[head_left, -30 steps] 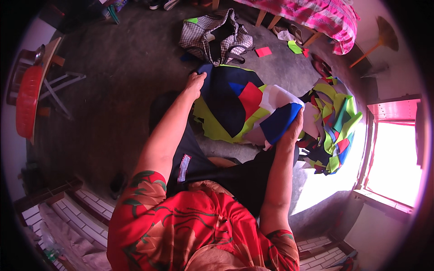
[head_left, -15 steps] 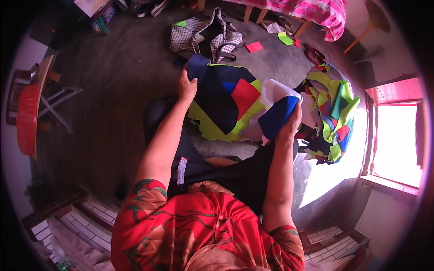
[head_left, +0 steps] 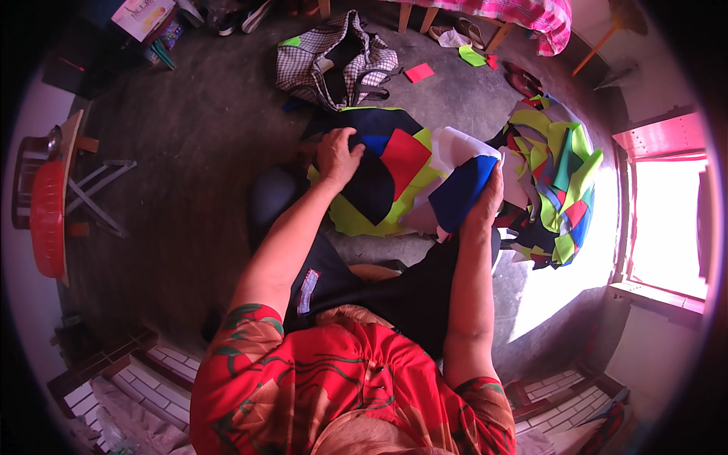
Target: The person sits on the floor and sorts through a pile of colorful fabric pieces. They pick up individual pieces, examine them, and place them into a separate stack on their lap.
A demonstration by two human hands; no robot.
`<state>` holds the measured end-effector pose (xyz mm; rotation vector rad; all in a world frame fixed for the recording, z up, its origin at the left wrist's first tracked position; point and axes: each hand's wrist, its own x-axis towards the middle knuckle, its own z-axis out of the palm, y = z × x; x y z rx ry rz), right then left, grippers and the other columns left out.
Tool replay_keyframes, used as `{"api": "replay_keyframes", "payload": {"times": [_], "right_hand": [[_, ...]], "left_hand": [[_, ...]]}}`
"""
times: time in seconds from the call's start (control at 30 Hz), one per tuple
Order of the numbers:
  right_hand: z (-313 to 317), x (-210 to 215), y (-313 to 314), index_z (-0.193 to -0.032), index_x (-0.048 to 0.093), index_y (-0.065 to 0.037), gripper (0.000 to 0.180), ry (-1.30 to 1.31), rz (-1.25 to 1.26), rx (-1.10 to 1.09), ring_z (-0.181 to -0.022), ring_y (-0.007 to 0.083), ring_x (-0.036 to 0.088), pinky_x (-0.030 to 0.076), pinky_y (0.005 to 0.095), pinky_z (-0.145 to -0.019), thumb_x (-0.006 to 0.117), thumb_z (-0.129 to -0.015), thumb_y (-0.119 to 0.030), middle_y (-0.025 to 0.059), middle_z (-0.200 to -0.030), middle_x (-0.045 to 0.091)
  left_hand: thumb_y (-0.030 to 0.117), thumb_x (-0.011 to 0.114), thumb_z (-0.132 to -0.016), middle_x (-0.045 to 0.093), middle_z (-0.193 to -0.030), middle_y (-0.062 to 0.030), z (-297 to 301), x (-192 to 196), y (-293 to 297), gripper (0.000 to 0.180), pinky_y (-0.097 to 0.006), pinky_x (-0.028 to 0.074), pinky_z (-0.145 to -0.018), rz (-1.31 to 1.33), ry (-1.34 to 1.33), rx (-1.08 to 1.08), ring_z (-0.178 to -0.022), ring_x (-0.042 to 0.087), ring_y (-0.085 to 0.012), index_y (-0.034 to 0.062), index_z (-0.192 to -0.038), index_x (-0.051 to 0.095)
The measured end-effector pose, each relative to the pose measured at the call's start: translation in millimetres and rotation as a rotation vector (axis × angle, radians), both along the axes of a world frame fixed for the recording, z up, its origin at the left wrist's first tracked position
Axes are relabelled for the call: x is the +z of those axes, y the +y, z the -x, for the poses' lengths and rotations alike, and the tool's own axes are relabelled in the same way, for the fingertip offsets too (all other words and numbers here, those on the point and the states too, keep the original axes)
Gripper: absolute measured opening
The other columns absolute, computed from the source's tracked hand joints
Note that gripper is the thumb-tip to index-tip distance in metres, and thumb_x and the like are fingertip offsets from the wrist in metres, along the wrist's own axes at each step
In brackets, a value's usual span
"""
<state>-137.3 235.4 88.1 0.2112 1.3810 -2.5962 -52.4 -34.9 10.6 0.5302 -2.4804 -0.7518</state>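
Observation:
A stack of cut fabric pieces (head_left: pixel 394 178) in navy, red, lime and white lies on the floor in front of me. My left hand (head_left: pixel 339 155) presses down on its navy top piece, fingers curled over the cloth. My right hand (head_left: pixel 485 201) grips a blue fabric piece (head_left: pixel 461 191) at the stack's right edge, with a white piece (head_left: pixel 459 148) just behind it. Black cloth (head_left: pixel 379 288) drapes across my lap below both forearms.
A heap of lime, blue and red fabric scraps (head_left: pixel 557 189) lies to the right, near a bright window (head_left: pixel 667 220). A checkered bag (head_left: pixel 341 61) sits beyond the stack. Loose red and green scraps (head_left: pixel 418 72) lie near a bed. A red chair (head_left: pixel 45 220) stands at left.
My left hand has slid from the stack's far left edge onto its navy top. My right hand keeps hold of the blue piece. The view has tilted slightly.

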Motion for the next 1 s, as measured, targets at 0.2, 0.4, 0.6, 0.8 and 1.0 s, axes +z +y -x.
{"api": "replay_keyframes", "payload": {"times": [0.2,0.4,0.6,0.8,1.0], "right_hand": [[-4,11,-4,-0.102,0.055,-0.006,0.033,-0.065,0.006,-0.012,-0.078,0.0162,0.061,0.052,0.0281,-0.07,0.049,-0.094,-0.037,0.0068,-0.089,0.06],[3,-6,0,-0.111,0.056,-0.004,0.043,-0.087,0.046,0.015,-0.081,0.0215,0.065,0.055,0.0322,-0.073,0.049,-0.093,-0.042,0.0098,-0.094,0.065],[-4,11,-13,-0.106,0.055,-0.006,0.034,-0.135,0.034,0.045,-0.081,0.0159,0.06,0.05,0.0281,-0.074,0.049,-0.094,-0.038,0.0065,-0.092,0.06],[-9,25,-23,-0.108,0.055,-0.005,0.038,-0.192,0.115,0.074,-0.082,0.017,0.061,0.051,0.0289,-0.074,0.05,-0.093,-0.04,0.0073,-0.094,0.061],[-5,18,-18,-0.109,0.056,-0.006,0.038,-0.174,0.108,0.077,-0.083,0.0178,0.062,0.052,0.0291,-0.074,0.051,-0.092,-0.04,0.0076,-0.095,0.062]], "left_hand": [[0.029,0.073,-0.071,0.058,-0.094,-0.0075,18,4,29,0.03,-0.04,0.041,-0.082,0.104,-0.093,-0.074,-0.095,0.053,-0.0265,0.0102,-0.093,0.063],[0.039,0.07,-0.072,0.058,-0.093,-0.008,40,6,37,0.032,-0.041,0.037,-0.085,0.158,-0.297,-0.08,-0.097,0.051,-0.0251,0.0095,-0.083,0.066],[0.035,0.072,-0.068,0.056,-0.088,-0.0061,55,-10,47,0.025,-0.041,0.035,-0.084,0.221,-0.261,-0.053,-0.094,0.05,-0.0247,0.0117,-0.074,0.064],[0.026,0.072,-0.067,0.057,-0.083,-0.0029,62,-16,54,0.017,-0.042,0.036,-0.081,0.055,-0.223,-0.045,-0.091,0.052,-0.0243,0.0141,-0.07,0.06],[0.019,0.065,-0.077,0.063,-0.071,-0.0122,72,-7,38,0.016,-0.046,0.047,-0.065,-0.464,0.046,-0.046,-0.072,0.063,-0.0343,0.0074,-0.081,0.054]]}}
